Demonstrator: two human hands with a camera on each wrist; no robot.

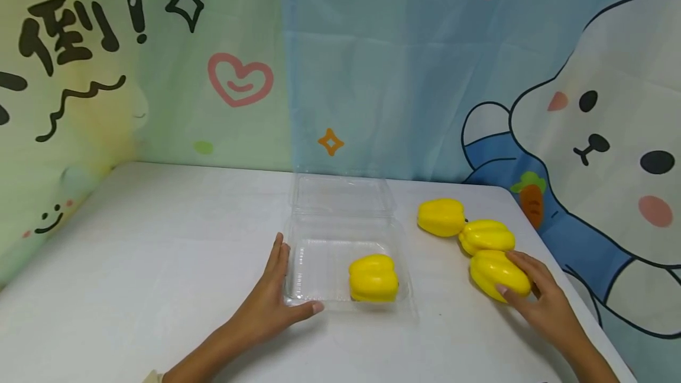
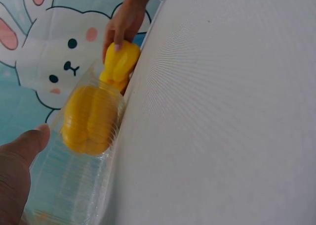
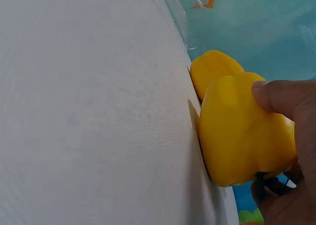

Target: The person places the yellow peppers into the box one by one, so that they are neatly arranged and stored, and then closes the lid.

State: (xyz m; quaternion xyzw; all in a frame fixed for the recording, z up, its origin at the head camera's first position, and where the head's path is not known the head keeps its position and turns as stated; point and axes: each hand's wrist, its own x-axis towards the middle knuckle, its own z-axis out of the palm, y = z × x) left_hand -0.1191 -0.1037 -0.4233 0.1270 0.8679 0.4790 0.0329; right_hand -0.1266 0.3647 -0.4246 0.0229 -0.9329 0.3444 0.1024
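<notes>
Item held: a glossy yellow bell pepper, lying on its side on the white table toward the table's 4 o'clock edge. The right hand grips it, fingers curled over its far side and the thumb pressed on its near face; the right wrist view shows the thumb tip on the pepper's upper shoulder, with the pepper's underside on the table surface.

Adjacent: a second yellow bell pepper sits at the held pepper's 12 o'clock, touching it. A third yellow bell pepper lies at the second one's 10 o'clock, just beside it. The three form a short diagonal row.

Container: a clear plastic clamshell box stands open at the table's centre, at 9 o'clock from the held pepper, well apart from it. Its hinged lid lies back flat at the tray's 12 o'clock. A fourth yellow bell pepper rests inside the tray, in its near right corner.

Left hand: laid flat on the table at the tray's 8 o'clock corner, fingers straight along the left wall, thumb stretched along the near rim. It braces the box without curling round it. The left wrist view shows the thumb beside the clear wall.

Backdrop: a cartoon-printed fabric curtain with a rabbit, hearts and lettering hangs behind the table.
</notes>
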